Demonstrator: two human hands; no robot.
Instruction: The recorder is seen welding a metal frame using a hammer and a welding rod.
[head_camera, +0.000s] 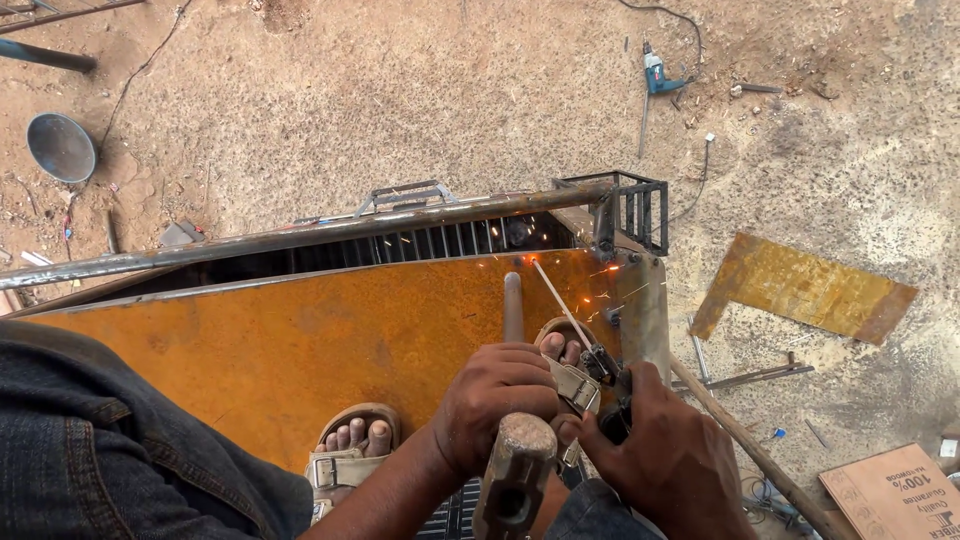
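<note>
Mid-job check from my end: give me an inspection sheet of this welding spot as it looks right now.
Surface: rusty orange steel sheet under the sandalled feet, metal frame along its far edge.
Job's things: electrode holder with welding rod, sparks at the rod tip; hammer.
Clutter: loose rusty plate, cardboard piece, metal bowl, blue drill on the dirt.
Hands: left hand wrapped around the hammer handle; right hand gripping the electrode holder.
Cables: drill cord trailing across the ground.
Surroundings: sandy ground, scattered bars and scraps.
</note>
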